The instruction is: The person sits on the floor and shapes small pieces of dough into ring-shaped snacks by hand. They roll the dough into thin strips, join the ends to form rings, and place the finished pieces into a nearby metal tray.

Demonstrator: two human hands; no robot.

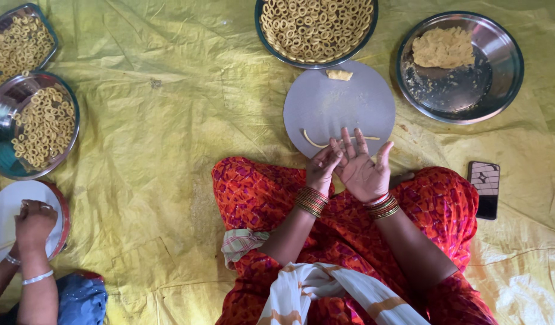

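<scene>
The person sits cross-legged on a yellow plastic sheet [169, 120] spread over the floor, in an orange-red patterned garment, bangles on both wrists. The right hand [364, 168] is turned palm up, fingers [348, 144] spread apart and holding nothing that I can see, hovering over the near edge of a round grey board [349, 99]. The left hand [322, 167] presses against it from the side, its fingers together and touching the right palm; whether a bit of dough lies between them I cannot tell. On the board, just beyond the fingertips, lies a thin rolled dough strand [313, 142], curved at its left end, and a small dough lump [339, 74] sits at the far edge. Beyond the board stands a steel plate [316, 27] packed with small dough rings. To the right of it a larger steel plate [488, 90] carries a mass of yellow dough [443, 48] at its far side. A dark phone [484, 188] lies on the sheet by the person's right knee. At the left, two more steel plates of rings [39, 123] sit on the sheet, and another person's hand [31, 224] rests on a white round board [3, 207].
</scene>
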